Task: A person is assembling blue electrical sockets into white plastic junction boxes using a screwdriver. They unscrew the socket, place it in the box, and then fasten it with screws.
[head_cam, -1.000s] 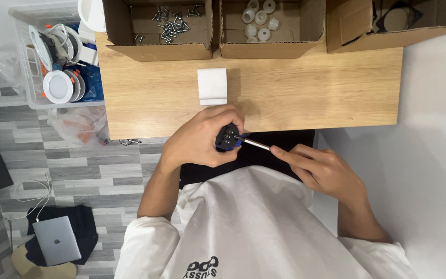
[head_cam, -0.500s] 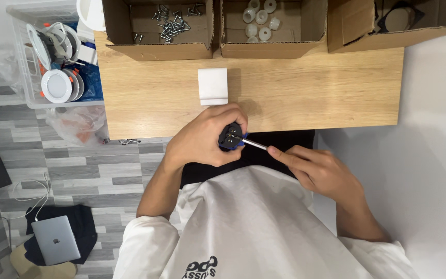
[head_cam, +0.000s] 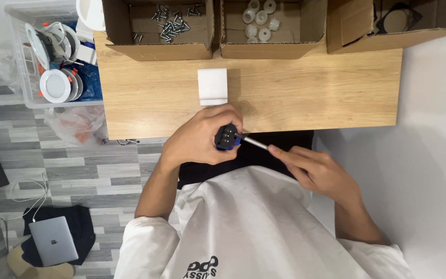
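Observation:
My left hand [head_cam: 197, 142] grips a small black and blue part [head_cam: 226, 137] just in front of the wooden table's near edge [head_cam: 181, 116]. My right hand [head_cam: 318, 170] holds a screwdriver; its silver shaft [head_cam: 254, 142] runs leftward and its tip touches the part. A small white block [head_cam: 212, 87] lies on the table just beyond my left hand.
Three open cardboard boxes stand along the table's far side: one with screws [head_cam: 171, 23], one with white round pieces [head_cam: 261, 20], one with a round dark fitting [head_cam: 396, 20]. A clear bin of round lamps [head_cam: 52, 67] sits left. A laptop [head_cam: 52, 240] lies on the floor.
Both hands have stayed nearly in place; my right hand and the screwdriver shifted slightly while the tip stays on the part.

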